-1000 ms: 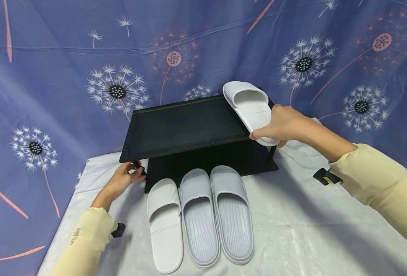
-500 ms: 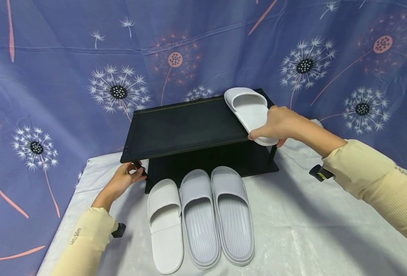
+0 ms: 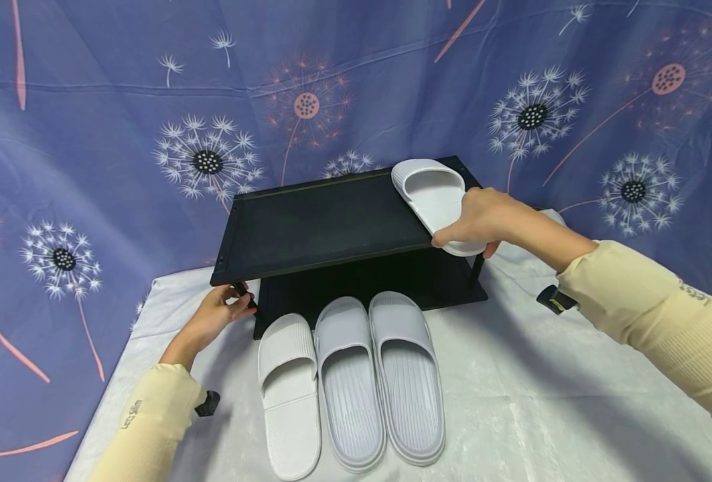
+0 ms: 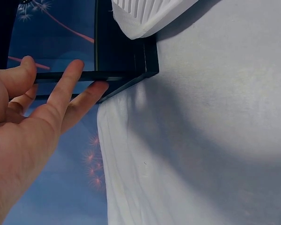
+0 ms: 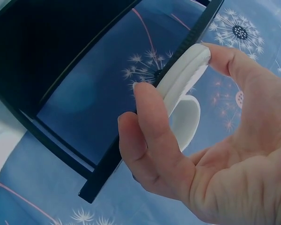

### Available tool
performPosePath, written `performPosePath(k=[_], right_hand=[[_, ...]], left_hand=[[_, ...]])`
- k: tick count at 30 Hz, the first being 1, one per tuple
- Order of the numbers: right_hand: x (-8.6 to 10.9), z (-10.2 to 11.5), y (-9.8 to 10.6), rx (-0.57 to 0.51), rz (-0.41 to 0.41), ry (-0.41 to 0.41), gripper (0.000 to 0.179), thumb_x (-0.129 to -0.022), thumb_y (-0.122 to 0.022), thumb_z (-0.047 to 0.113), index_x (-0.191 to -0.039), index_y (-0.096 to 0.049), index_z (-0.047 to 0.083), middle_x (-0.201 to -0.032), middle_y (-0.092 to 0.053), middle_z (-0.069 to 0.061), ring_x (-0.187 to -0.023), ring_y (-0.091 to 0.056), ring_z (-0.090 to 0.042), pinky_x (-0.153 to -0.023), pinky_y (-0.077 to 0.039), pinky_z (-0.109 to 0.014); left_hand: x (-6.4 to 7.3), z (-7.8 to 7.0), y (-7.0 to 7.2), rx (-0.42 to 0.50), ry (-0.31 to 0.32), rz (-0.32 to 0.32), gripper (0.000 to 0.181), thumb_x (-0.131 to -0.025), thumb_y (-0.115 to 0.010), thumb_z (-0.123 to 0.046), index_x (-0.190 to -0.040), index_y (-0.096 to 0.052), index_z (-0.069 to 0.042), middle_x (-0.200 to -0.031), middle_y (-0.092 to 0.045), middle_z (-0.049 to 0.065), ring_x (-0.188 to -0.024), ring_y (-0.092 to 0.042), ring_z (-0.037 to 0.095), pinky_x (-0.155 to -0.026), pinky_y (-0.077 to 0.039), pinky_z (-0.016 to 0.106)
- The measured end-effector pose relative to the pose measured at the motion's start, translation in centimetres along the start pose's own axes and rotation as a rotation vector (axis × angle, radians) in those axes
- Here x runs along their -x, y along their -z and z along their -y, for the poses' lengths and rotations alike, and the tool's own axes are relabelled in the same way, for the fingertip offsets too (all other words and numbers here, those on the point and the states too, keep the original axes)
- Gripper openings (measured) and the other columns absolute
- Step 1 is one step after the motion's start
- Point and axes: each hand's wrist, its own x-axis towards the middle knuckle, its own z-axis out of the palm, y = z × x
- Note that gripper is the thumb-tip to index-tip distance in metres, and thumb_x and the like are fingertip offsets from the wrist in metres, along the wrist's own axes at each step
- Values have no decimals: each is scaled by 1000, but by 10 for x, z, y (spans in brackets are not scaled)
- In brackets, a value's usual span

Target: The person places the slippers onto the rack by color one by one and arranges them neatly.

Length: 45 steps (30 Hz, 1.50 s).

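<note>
My right hand (image 3: 482,213) grips the heel end of a white slide sandal (image 3: 434,194) at the right end of the black two-tier shoe rack (image 3: 325,224). Its toe lies toward the back on the top shelf. In the right wrist view, thumb and fingers (image 5: 152,122) hold both sides of the sandal's heel (image 5: 187,70). At the rack's left end my left hand (image 3: 214,313) holds the front upright under the top shelf. The left wrist view has the thin upright (image 4: 98,76) between thumb and fingers. Another white slide sandal (image 3: 291,402) stands in front of the rack.
Two grey slide sandals (image 3: 352,402) (image 3: 408,388) lie beside the white one, toes at the lower shelf's front edge. All rest on a pale cloth (image 3: 524,402). Behind the rack hangs a blue dandelion-print cloth (image 3: 356,80).
The white sandal in my right hand has come down at its toe end onto the top shelf. My right forearm has shifted slightly left. The left hand stays on the upright.
</note>
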Motion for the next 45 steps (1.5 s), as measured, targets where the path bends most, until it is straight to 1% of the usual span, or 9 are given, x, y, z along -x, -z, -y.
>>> performPosePath(k=[6, 14, 19, 24, 28, 31, 39, 42, 45], right_hand=[[-2, 2, -1, 41, 18, 7, 62, -63, -67, 53, -87, -49, -2, -85, -52, -17, -43, -58, -22, -38, -51, -28], [-2, 1, -3, 60, 32, 0, 73, -65, -65, 55, -100, -43, -4, -94, -46, -18, -48, -56, -23, -38, -50, -27], [0, 0, -2, 78, 47, 6, 74, -65, -63, 59, -100, -45, -3, -91, -47, -17, -50, -54, -23, -38, -49, -28], [1, -1, 1, 133, 89, 23, 78, -64, -57, 69, -96, -49, -1, -85, -50, -13, -51, -54, -22, -39, -48, -28], [4, -1, 5, 161, 126, 37, 83, -63, -51, 76, -98, -52, 1, -82, -52, -10, -53, -52, -22, -40, -46, -28], [5, -1, 7, 167, 134, 40, 85, -63, -47, 78, -98, -52, 1, -81, -52, -10, -53, -52, -22, -41, -44, -28], [11, 1, 13, 164, 57, 19, 85, -67, -33, 81, -91, -55, 2, -86, -54, -12, -54, -56, -23, -44, -44, -32], [14, 3, 15, 170, 29, -2, 92, -68, -26, 81, -100, -51, -1, -92, -53, -16, -62, -56, -25, -47, -44, -34], [17, 7, 16, 186, 2, 6, 97, -70, -22, 81, -107, -48, -5, -101, -50, -21, -70, -54, -29, -53, -44, -37]], left_hand=[[1, -1, -1, 6, -5, 5, 33, -89, -45, 3, -117, -32, -10, -110, -30, 18, -107, -37, 43, -87, -48, 42], [1, -2, -1, 3, -10, 1, 32, -90, -45, 2, -117, -32, -9, -108, -31, 19, -106, -38, 43, -86, -48, 42], [1, -1, -2, 19, -14, 0, 34, -89, -45, 4, -117, -32, -9, -107, -31, 18, -105, -37, 43, -86, -48, 41], [0, 0, -2, 10, -20, 3, 35, -89, -44, 4, -120, -32, -9, -108, -31, 18, -105, -37, 42, -86, -48, 42], [0, 0, -2, 4, -7, -5, 31, -90, -44, 3, -116, -33, -8, -108, -32, 19, -107, -38, 45, -85, -49, 40], [0, -1, -2, -2, -4, -1, 29, -90, -44, 2, -115, -32, -6, -108, -32, 20, -108, -37, 47, -86, -49, 40], [1, -3, -2, -5, 9, 0, 34, -90, -45, 2, -119, -31, -8, -110, -31, 20, -108, -38, 47, -86, -49, 39], [1, -4, -1, -19, 15, -1, 32, -90, -45, 1, -118, -31, -8, -109, -32, 21, -107, -41, 47, -86, -49, 39], [1, -4, -2, -19, 16, 0, 30, -90, -45, 0, -117, -32, -8, -107, -33, 21, -106, -41, 47, -86, -49, 39]])
